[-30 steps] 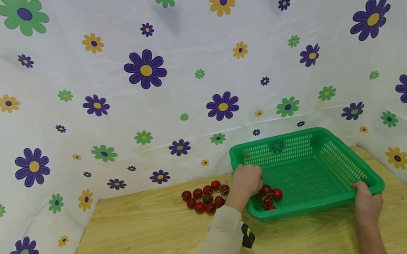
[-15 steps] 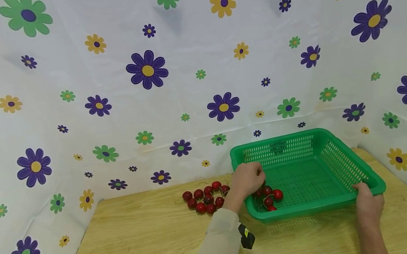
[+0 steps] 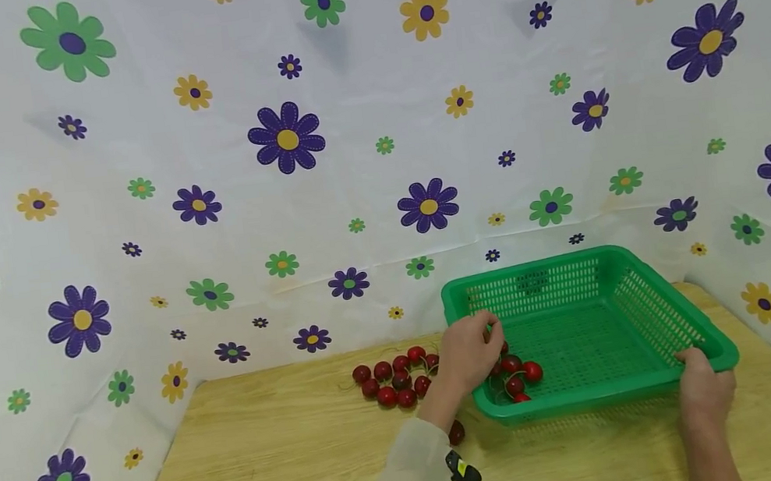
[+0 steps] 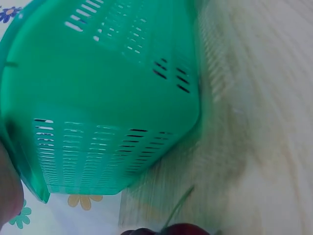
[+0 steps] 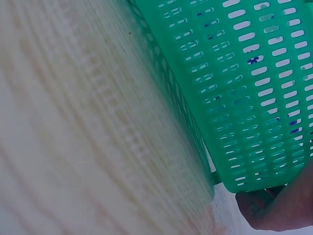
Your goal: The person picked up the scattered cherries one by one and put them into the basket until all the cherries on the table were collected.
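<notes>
A green plastic basket (image 3: 585, 398) stands on the right of the table in the head view. Several red cherries (image 3: 513, 365) with stems lie in its left end. My left hand (image 3: 471, 349) reaches over the left rim above them; its bent fingers hide whether anything is between them. At the front right corner my right hand (image 3: 706, 391) grips the basket rim, thumb on top and fingers beneath. The right wrist view shows that hand (image 5: 279, 208) against the perforated basket wall (image 5: 234, 98). Outside the basket, to its left, more cherries (image 3: 386, 395) lie clustered.
One cherry (image 3: 456, 432) lies alone beside my left forearm. The wooden table (image 3: 273, 448) meets a white flowered cloth (image 3: 353, 197) behind and at both sides. A black device (image 3: 463, 475) is strapped at my left wrist.
My left hand has risen slightly, with its fingers drawn up from the cherries. A lone cherry by the left forearm has come into sight. The right hand keeps its grip.
</notes>
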{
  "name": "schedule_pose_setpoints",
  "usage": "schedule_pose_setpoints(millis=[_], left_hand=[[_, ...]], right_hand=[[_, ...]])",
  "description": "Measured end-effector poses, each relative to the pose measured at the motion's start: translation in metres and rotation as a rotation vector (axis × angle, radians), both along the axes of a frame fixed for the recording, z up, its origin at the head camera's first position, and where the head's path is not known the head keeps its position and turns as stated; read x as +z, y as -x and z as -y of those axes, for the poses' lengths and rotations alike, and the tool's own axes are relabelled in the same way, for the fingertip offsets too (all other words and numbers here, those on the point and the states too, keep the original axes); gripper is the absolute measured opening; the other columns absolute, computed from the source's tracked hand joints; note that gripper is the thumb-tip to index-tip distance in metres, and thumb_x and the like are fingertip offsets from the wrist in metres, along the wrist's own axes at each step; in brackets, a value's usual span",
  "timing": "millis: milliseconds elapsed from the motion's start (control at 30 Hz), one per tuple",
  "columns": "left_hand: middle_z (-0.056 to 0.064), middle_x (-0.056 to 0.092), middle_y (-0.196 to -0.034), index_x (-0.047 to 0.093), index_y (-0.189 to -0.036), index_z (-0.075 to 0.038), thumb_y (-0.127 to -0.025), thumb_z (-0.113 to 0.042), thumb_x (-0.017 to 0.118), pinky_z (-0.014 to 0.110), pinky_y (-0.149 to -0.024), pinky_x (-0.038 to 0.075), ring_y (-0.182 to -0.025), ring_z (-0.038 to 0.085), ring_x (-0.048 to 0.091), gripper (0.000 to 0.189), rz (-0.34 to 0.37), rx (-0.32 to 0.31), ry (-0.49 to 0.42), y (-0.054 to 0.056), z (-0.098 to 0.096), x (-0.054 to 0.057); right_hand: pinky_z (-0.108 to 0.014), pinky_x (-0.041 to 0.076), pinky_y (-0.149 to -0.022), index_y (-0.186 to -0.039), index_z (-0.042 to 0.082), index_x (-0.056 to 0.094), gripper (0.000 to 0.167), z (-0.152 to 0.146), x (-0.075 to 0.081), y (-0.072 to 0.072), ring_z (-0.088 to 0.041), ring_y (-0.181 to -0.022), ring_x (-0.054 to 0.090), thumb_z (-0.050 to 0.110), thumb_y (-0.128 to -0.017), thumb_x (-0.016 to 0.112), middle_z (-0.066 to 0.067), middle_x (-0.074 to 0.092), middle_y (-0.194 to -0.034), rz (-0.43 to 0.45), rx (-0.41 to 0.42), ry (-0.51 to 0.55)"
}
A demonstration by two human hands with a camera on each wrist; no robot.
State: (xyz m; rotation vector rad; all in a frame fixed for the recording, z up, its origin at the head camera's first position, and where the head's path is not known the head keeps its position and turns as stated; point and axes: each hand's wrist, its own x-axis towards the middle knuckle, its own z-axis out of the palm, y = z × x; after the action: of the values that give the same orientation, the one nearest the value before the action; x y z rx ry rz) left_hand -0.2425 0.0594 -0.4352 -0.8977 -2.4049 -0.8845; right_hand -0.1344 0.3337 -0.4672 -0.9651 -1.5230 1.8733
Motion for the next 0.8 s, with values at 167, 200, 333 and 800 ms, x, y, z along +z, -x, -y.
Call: schedule_pose_setpoints(millis=[167, 200, 333, 800], left_hand=[[-0.006, 0.057, -0.063, 0.069, -0.088, -0.013, -0.095, -0.013, 0.059, 0.011, -0.05, 0.034, -0.054, 0.001, 0.045, 0.012, -0.048, -0.008, -0.015, -0.008, 0.003, -0.004], [-0.007, 0.058, -0.064, 0.069, -0.088, -0.014, -0.095, -0.013, 0.059, 0.011, -0.051, 0.034, -0.055, 0.0, 0.046, 0.012, -0.05, -0.011, -0.021, -0.01, 0.004, -0.004], [-0.006, 0.059, -0.067, 0.069, -0.088, -0.013, -0.096, -0.012, 0.058, 0.012, -0.052, 0.036, -0.057, 0.0, 0.046, 0.014, -0.016, -0.054, -0.101, -0.018, 0.008, -0.007], [0.001, 0.062, -0.067, 0.071, -0.09, -0.006, -0.094, -0.003, 0.065, 0.022, -0.056, 0.047, -0.061, 0.008, 0.053, 0.008, 0.093, 0.006, -0.529, -0.056, 0.056, -0.016]], right_hand=[[-0.013, 0.033, -0.079, -0.102, 0.026, 0.057, 0.015, 0.0, 0.0, -0.001, -0.001, -0.088, 0.043, 0.017, -0.091, 0.052, 0.012, 0.05, -0.1, -0.027, 0.003, 0.001], [-0.013, 0.033, -0.078, -0.102, 0.026, 0.057, 0.015, 0.0, 0.0, -0.001, -0.002, -0.088, 0.043, 0.017, -0.091, 0.052, 0.012, 0.05, -0.101, -0.027, 0.007, 0.002], [-0.011, 0.033, -0.076, -0.103, 0.025, 0.056, 0.016, 0.001, 0.0, -0.002, -0.002, -0.089, 0.043, 0.016, -0.09, 0.051, 0.011, 0.05, -0.102, -0.025, 0.012, 0.009], [-0.011, 0.036, -0.073, -0.101, 0.021, 0.058, 0.018, 0.003, 0.0, 0.0, -0.002, -0.088, 0.046, 0.01, -0.088, 0.052, 0.009, 0.054, -0.1, -0.084, -0.037, 0.046]])
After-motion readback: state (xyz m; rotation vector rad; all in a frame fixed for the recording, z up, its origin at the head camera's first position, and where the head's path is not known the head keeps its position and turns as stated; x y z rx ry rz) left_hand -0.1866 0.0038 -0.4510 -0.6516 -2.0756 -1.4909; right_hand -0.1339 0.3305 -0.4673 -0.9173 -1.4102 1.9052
